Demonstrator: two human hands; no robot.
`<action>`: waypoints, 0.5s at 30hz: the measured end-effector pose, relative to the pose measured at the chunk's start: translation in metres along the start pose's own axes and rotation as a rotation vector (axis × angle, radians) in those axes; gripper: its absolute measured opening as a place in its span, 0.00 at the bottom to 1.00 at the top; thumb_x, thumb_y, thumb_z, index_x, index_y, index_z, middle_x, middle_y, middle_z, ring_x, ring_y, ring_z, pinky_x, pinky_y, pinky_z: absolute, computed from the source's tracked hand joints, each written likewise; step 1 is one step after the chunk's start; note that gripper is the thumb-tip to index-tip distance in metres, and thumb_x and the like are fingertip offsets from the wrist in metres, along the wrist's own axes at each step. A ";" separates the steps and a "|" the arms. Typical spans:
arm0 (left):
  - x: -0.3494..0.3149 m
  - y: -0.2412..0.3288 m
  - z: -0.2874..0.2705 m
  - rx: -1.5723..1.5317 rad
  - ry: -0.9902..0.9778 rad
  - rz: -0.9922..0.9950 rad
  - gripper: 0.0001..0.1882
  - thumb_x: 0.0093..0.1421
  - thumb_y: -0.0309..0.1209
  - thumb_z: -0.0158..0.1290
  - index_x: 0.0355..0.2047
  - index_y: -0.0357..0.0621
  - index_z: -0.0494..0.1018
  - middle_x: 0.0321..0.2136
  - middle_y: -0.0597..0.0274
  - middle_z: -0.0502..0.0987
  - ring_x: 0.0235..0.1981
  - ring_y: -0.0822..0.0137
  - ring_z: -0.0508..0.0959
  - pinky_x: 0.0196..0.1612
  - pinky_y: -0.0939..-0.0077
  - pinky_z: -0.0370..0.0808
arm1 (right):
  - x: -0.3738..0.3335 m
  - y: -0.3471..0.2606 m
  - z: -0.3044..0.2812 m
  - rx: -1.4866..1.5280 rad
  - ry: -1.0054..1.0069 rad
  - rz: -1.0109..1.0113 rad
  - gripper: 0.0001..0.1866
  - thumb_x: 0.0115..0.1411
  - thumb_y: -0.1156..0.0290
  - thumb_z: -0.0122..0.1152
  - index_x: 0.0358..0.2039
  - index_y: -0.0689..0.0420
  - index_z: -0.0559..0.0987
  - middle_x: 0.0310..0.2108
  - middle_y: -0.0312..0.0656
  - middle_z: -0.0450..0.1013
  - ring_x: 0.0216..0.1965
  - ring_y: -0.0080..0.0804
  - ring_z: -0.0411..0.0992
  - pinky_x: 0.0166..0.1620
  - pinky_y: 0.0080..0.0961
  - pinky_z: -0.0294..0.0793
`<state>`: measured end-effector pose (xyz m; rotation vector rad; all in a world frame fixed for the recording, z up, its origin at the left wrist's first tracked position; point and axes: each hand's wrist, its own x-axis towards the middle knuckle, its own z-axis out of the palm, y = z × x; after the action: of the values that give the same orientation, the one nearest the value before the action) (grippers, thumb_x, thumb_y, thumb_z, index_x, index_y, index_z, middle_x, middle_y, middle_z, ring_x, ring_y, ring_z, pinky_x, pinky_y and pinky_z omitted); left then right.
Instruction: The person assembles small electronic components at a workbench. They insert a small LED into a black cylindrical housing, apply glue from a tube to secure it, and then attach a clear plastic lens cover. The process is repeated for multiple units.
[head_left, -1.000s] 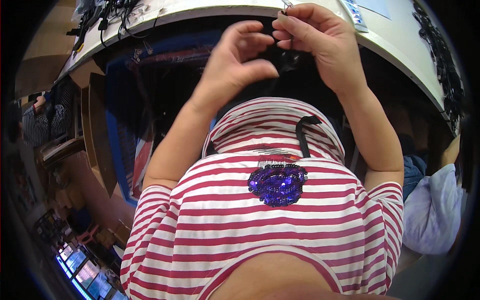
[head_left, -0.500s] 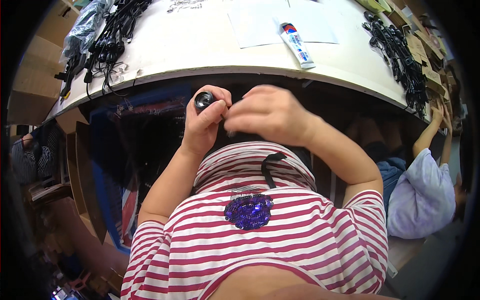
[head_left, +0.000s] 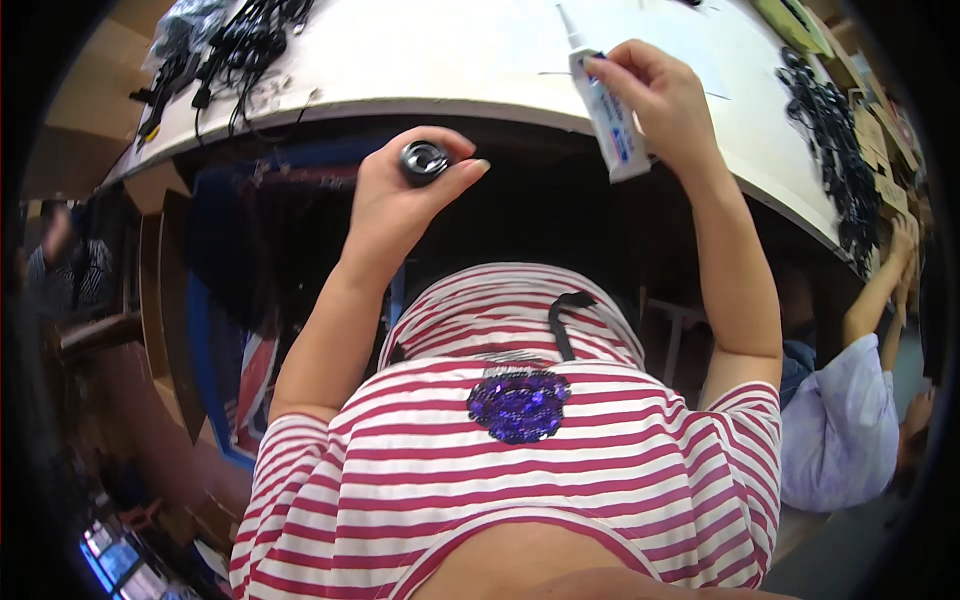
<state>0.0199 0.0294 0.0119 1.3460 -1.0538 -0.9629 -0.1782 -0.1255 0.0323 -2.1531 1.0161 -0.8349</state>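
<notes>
My left hand (head_left: 395, 185) is closed around a small black cylindrical piece (head_left: 423, 161), whose round hollow end faces up. It is held in front of the table's near edge. My right hand (head_left: 665, 105) grips a white and blue glue tube (head_left: 612, 125) with a long thin nozzle. The tube is raised off the tabletop, tilted, nozzle toward the far side and flat end toward me. The two hands are well apart.
A white table (head_left: 430, 60) spans the front. Bundles of black cables (head_left: 245, 50) lie at its left, with more black cables (head_left: 835, 150) at the right edge beside cardboard pieces (head_left: 870, 130). Below left is a blue-edged bin (head_left: 215, 370). A co-worker in a pale top (head_left: 840, 430) works at right.
My right hand has left the black piece, reached to the right and picked the glue tube up off the table. My left hand still holds the black piece, now slightly farther forward.
</notes>
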 end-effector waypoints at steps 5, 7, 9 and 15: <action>-0.001 -0.018 0.003 -0.201 -0.082 -0.097 0.12 0.49 0.27 0.60 0.35 0.36 0.75 0.26 0.67 0.75 0.29 0.79 0.73 0.34 0.87 0.69 | -0.058 -0.033 0.057 0.485 -0.079 -0.033 0.09 0.54 0.68 0.60 0.27 0.61 0.76 0.19 0.36 0.71 0.21 0.16 0.67 0.25 0.14 0.66; -0.007 -0.016 -0.001 -0.221 -0.093 -0.155 0.12 0.49 0.25 0.59 0.35 0.36 0.75 0.27 0.64 0.77 0.30 0.78 0.75 0.36 0.86 0.71 | -0.067 -0.035 0.070 0.601 -0.103 0.006 0.09 0.55 0.68 0.59 0.27 0.62 0.76 0.20 0.35 0.72 0.22 0.16 0.67 0.26 0.13 0.66; -0.012 -0.020 -0.003 -0.263 -0.066 -0.169 0.12 0.49 0.24 0.59 0.35 0.35 0.75 0.27 0.62 0.77 0.30 0.77 0.76 0.36 0.86 0.72 | -0.072 -0.028 0.083 0.612 -0.098 -0.001 0.08 0.55 0.68 0.58 0.27 0.60 0.76 0.19 0.37 0.71 0.21 0.18 0.67 0.25 0.14 0.66; -0.021 -0.027 -0.004 -0.149 -0.075 -0.150 0.14 0.48 0.22 0.59 0.36 0.33 0.73 0.28 0.59 0.77 0.30 0.73 0.77 0.35 0.82 0.74 | -0.076 -0.026 0.091 0.271 -0.047 -0.115 0.12 0.54 0.61 0.59 0.24 0.57 0.74 0.18 0.40 0.70 0.18 0.33 0.69 0.21 0.23 0.67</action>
<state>0.0191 0.0503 -0.0159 1.2876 -0.9274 -1.1877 -0.1375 -0.0265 -0.0263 -2.0025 0.7164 -0.9150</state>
